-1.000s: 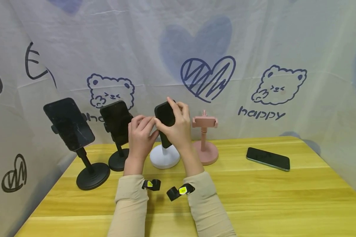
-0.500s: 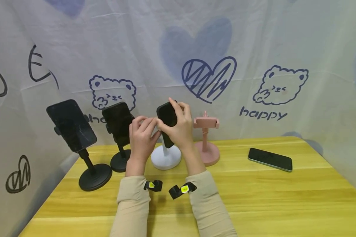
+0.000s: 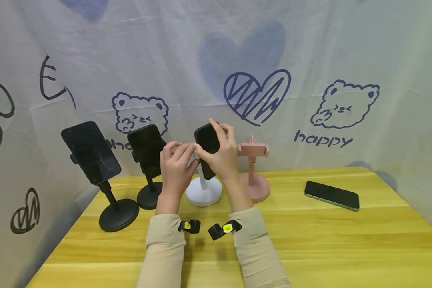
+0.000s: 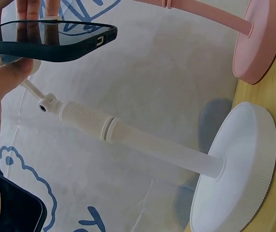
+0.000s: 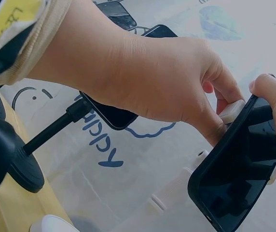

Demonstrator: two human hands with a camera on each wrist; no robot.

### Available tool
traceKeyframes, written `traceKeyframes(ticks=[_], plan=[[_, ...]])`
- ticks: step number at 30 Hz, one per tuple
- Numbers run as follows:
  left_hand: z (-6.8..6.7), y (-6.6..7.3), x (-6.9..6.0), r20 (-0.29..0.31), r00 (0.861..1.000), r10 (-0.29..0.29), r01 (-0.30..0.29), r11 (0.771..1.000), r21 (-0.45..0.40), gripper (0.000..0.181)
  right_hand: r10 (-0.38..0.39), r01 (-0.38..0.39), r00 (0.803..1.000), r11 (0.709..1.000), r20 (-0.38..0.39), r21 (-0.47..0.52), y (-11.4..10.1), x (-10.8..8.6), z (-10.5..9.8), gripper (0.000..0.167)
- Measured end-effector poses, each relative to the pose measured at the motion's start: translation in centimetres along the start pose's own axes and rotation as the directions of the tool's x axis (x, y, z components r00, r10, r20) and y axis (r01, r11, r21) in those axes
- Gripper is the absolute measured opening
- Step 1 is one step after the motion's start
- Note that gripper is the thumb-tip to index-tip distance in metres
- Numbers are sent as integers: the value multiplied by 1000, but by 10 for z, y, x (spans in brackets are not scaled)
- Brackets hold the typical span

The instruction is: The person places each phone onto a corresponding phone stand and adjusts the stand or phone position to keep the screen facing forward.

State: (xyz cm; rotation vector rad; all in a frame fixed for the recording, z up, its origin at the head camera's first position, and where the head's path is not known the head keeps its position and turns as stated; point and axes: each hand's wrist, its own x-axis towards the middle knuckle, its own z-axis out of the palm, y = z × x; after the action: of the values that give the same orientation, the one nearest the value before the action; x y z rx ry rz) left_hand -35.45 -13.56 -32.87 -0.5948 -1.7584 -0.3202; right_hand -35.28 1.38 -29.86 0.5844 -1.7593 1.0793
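A dark-cased smartphone (image 3: pixel 207 138) stands tilted at the top of the white phone stand (image 3: pixel 204 193). My right hand (image 3: pixel 223 154) grips the phone by its edges, thumb on the left and fingers at the top right. From the left, my left hand (image 3: pixel 176 168) pinches the stand's white clamp (image 5: pixel 232 112) beside the phone's edge. The left wrist view shows the phone (image 4: pixel 75 46) from its port end, above the stand's ribbed collar (image 4: pixel 87 118). In the head view, my fingers and the phone hide most of the clamp.
Two black stands hold phones (image 3: pixel 91 152) (image 3: pixel 146 150) at the left. A pink phone stand (image 3: pixel 253 150) is close behind my right hand. Another phone (image 3: pixel 332 195) lies flat on the wooden table (image 3: pixel 327 248) at the right. A printed cloth hangs behind.
The head view has swung slightly left, so the whole scene sits further right in it. Both hands keep nearly the same hold on the phone and clamp.
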Motion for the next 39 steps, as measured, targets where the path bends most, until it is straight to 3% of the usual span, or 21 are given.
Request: traceKeyframes(ticks=[10,18,27,39], plan=[[-1,0,-1,-7,1000,4,-4,999,37,30,-3,3,1000,1000,2,-2,3,1,1,71],[-4,1,1,33,999,-20,18,998,58,30,29,-29,1000,1000,3,10,0,0,-1,70],[0,6,1,43,995,-85,87,996,-23,27,53,-53,999,999,6,13,-2,-3,-1,69],[4,8,2,67,992,-111,113,993,-27,24,74,-74,997,997,37,8,-4,-3,-2,69]])
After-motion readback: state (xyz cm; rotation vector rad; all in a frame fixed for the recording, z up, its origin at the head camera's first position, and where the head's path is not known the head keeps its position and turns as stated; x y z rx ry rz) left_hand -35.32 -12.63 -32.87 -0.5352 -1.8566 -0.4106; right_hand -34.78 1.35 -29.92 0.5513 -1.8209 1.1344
